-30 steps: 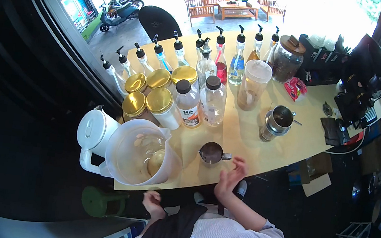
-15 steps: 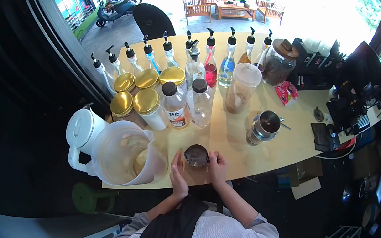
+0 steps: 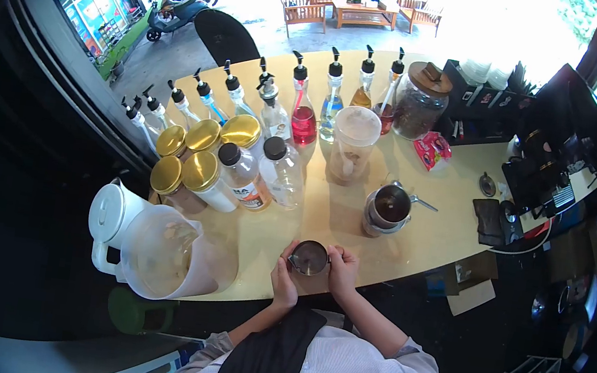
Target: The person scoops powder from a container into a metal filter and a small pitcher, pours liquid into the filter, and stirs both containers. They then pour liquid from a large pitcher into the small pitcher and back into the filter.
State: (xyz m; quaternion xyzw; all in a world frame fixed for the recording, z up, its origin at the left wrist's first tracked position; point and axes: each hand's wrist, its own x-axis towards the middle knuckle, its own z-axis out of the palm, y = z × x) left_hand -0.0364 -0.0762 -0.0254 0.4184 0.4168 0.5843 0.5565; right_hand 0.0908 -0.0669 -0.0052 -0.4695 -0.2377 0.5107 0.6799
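A small metal pitcher (image 3: 309, 258), seen from above with its round mouth facing up, is between my hands close to the front edge of the table. My right hand (image 3: 343, 274) is closed around its handle side. Against the opposite side rests my left hand (image 3: 284, 281), fingers curved about the wall near the spout. Past the pitcher stands a metal container with a dark inside (image 3: 391, 205), a spoon-like handle (image 3: 424, 203) sticking out to its right.
Left of my hands are a large translucent plastic jug (image 3: 162, 251) and a white kettle (image 3: 113, 219). Gold-lidded jars (image 3: 202, 171), capped bottles (image 3: 283, 173) and several pump bottles (image 3: 304, 123) line the table behind. A tall clear container (image 3: 354, 145) stands mid-table.
My left hand has closed in from beside the pitcher to hold its side. The camera has turned a little, so the table things appear farther left.
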